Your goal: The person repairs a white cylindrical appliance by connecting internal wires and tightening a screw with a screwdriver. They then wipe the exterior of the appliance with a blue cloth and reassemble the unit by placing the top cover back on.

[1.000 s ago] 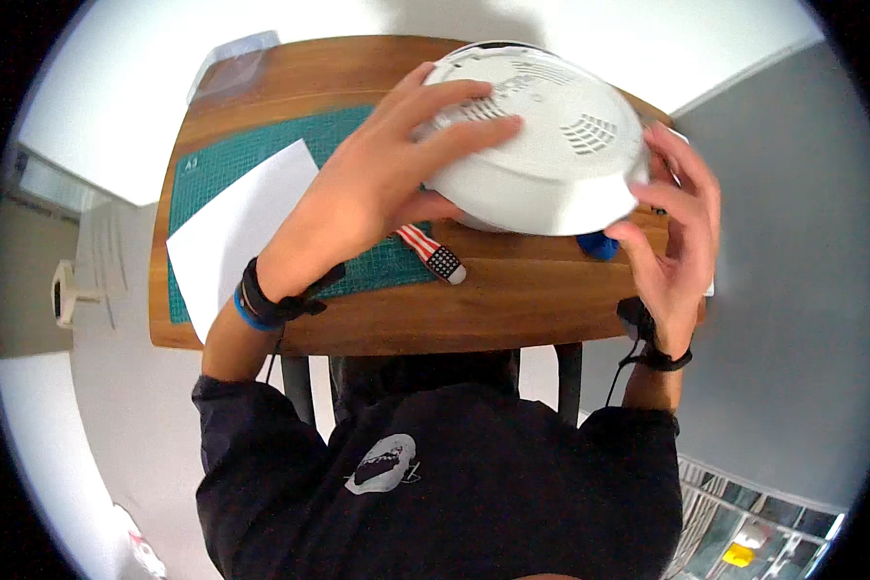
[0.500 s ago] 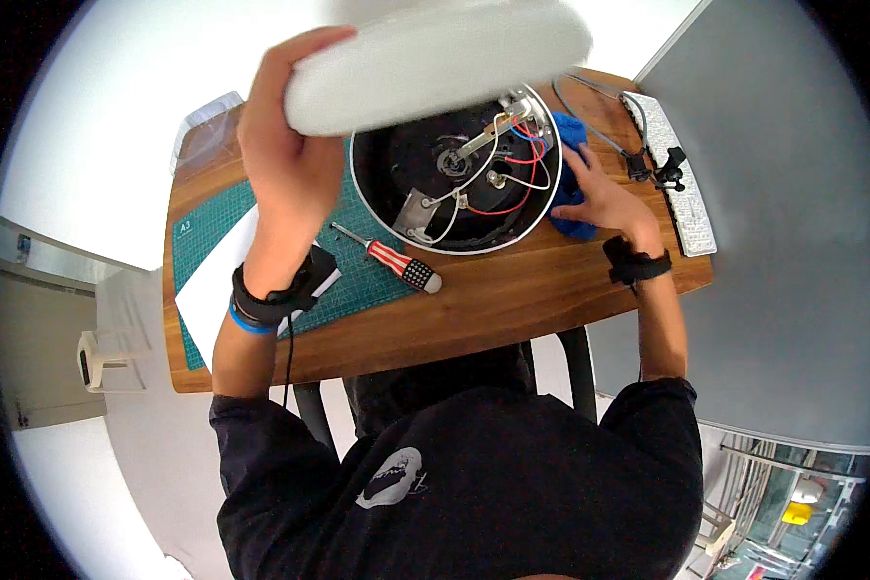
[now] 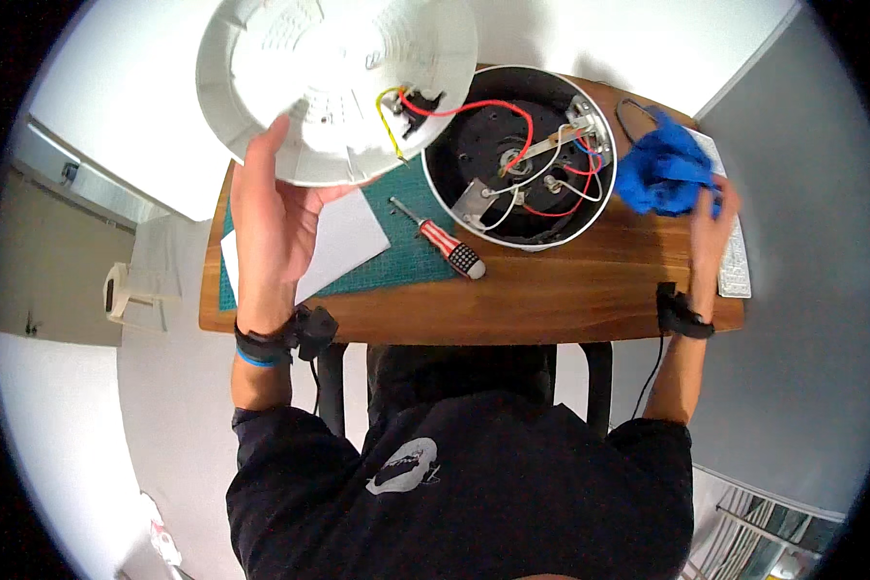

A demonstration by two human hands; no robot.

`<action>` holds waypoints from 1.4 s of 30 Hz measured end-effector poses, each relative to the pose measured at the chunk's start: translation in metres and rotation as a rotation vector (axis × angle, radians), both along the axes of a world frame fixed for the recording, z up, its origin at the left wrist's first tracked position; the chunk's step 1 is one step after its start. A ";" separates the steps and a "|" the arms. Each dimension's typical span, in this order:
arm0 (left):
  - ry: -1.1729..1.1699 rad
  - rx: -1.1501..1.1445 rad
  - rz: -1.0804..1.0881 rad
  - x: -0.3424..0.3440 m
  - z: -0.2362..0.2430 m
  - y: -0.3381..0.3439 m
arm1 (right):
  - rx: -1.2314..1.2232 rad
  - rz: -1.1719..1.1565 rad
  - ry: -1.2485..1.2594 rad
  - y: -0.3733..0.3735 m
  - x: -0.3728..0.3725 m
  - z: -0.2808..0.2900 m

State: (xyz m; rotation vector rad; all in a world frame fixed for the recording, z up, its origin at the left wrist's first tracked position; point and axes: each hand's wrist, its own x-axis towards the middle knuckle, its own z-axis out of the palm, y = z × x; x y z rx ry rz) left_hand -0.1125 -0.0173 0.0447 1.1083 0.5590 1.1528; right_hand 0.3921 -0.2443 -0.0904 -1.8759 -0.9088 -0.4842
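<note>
My left hand [image 3: 278, 222] grips the lower edge of a round white plastic cover [image 3: 261, 87], tilted so its ribbed inner side shows. A black socket [image 3: 420, 113] is on that inner side, with a yellow wire [image 3: 383, 121] and a red wire [image 3: 498, 104] coming from it. The red wire reaches into an open round appliance housing [image 3: 464, 121], white-rimmed and black inside, with a metal bracket and several wires. My right hand [image 3: 713, 217] is closed on a crumpled blue cloth [image 3: 665, 164] to the right of the housing.
A screwdriver with a striped handle [image 3: 447, 246] lies across the edge of a green cutting mat [image 3: 411, 193], beside white paper [image 3: 346, 246]. At the wooden table's [image 3: 570, 304] right edge are a long white textured slab [image 3: 735, 261] and a grey cable [image 3: 630, 108]. A grey partition [image 3: 802, 290] stands right.
My left hand has moved the cover left and turned its inner side into view. My right hand has left the housing's side, taken hold of the blue cloth and shifted it right.
</note>
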 end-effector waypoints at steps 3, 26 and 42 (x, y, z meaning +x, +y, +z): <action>-0.018 -0.090 0.042 -0.026 -0.009 -0.021 | 0.379 0.193 0.467 -0.021 -0.055 0.055; 0.641 0.498 0.300 -0.155 -0.123 -0.073 | -0.146 1.359 -0.201 0.134 -0.423 0.056; 0.591 0.082 0.195 -0.140 -0.115 -0.012 | -0.042 1.052 -0.316 0.197 -0.406 0.066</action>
